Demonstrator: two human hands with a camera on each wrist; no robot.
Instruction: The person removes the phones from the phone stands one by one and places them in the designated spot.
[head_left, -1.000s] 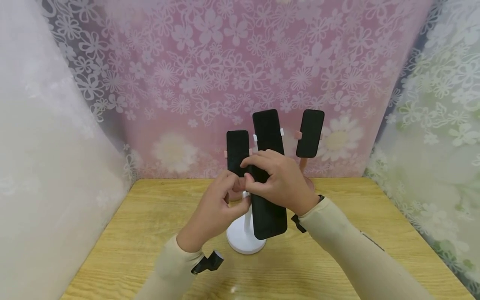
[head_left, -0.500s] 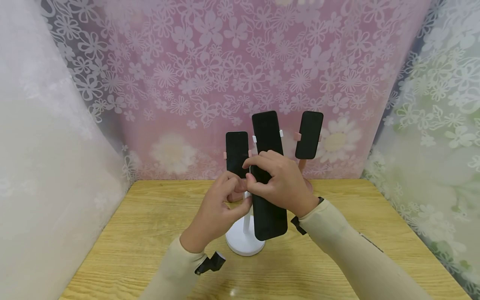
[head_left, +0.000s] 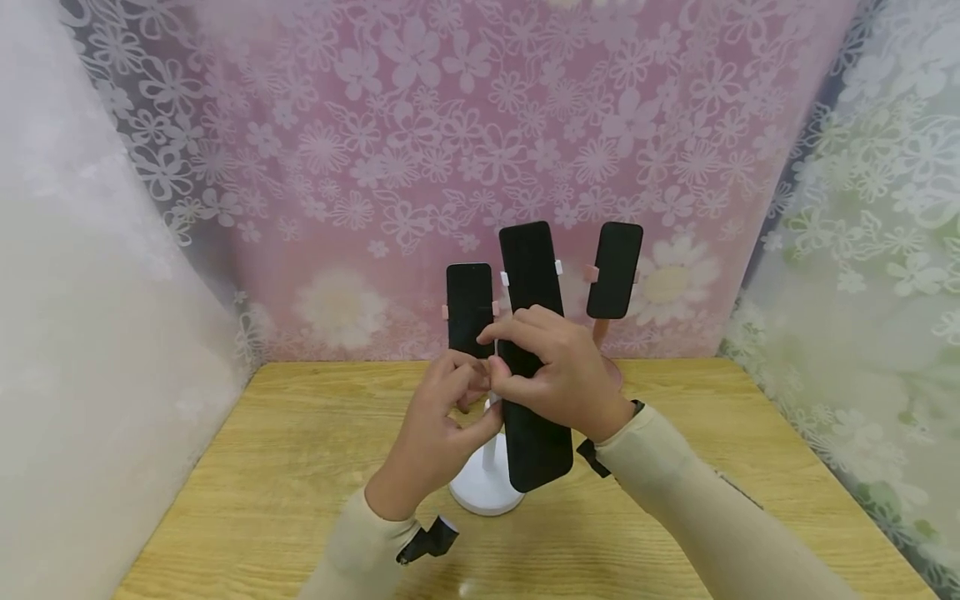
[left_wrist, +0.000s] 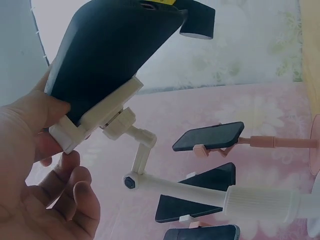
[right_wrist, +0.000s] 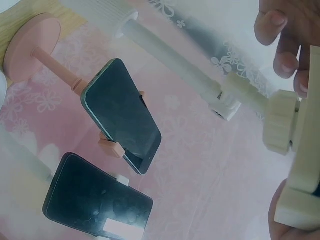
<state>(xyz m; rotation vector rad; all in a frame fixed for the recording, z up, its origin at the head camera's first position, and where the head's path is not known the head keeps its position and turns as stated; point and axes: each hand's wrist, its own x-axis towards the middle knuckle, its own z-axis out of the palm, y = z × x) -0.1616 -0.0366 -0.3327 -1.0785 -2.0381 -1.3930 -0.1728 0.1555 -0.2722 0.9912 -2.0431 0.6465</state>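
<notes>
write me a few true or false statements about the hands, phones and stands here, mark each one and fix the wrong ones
1. The left hand holds the end of a white clamp. True.
2. The right hand lies flat on the table. False: it is raised, reaching across the face of the front phone.
3. The back right phone sits in a pink holder. True.
4. Only two phones are in view. False: the head view shows four.
5. The back middle phone is gripped by white clips. True.
6. The front stand's base is square and pink. False: it is round and white.
</notes>
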